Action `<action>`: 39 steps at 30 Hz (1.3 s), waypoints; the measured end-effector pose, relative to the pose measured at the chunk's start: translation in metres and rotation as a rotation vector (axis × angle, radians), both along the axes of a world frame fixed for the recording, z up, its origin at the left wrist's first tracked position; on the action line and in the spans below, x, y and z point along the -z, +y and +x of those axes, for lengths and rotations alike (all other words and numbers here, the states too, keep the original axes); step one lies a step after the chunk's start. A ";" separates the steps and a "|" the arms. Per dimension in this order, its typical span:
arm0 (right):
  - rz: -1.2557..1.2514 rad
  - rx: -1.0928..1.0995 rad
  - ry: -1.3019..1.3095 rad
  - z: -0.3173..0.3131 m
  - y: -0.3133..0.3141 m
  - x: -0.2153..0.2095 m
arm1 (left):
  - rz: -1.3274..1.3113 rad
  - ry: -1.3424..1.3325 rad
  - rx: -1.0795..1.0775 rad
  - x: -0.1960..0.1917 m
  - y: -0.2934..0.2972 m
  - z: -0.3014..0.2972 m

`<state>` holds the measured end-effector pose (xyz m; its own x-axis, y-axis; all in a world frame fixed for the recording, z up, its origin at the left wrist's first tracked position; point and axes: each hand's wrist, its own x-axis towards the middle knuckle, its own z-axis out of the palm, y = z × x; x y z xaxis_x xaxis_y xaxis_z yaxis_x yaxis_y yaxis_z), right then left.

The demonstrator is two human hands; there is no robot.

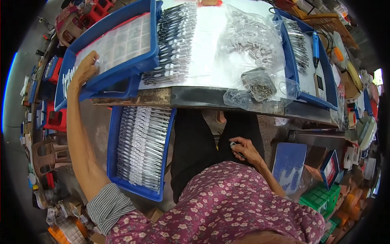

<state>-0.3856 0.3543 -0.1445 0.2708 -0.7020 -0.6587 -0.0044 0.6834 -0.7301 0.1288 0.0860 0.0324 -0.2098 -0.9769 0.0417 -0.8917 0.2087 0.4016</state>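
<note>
My left hand point(86, 68) is over the left end of a blue tray point(142, 63) on the table. Its fingers are curled, with a small pale piece showing at the fingertips; its kind is unclear. In that tray lies a clear-lidded, compartmented box point(122, 40) with a red edge, and slim silver pieces point(68, 79) stand near my wrist. Above my right thigh, my right hand point(246, 151) closes on a small silver-grey piece point(233, 144), mostly hidden by the fingers. Rows of slim metal pieces with pale oval parts point(174, 44) lie on the white-covered table beside the tray.
Below the table edge, a blue tray point(160, 195) holds many slim metal pieces. A clear bag of small metal parts point(256, 40) and a bag of tiny screws point(262, 90) lie on the table. At right, another tray holds a blue electric screwdriver point(315, 49).
</note>
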 end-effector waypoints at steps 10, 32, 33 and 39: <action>-0.094 -0.154 0.102 0.014 -0.003 -0.013 | -0.728 0.494 -0.074 -0.069 0.033 -0.065; -0.421 -0.126 0.080 0.046 -0.002 -0.023 | 0.411 0.754 -0.256 0.180 0.234 -0.268; -0.410 -0.139 0.080 0.048 -0.001 -0.021 | 0.370 0.739 -0.278 0.188 0.234 -0.268; -0.489 -0.218 0.227 0.048 0.001 -0.008 | 0.367 0.688 -0.294 0.207 0.241 -0.268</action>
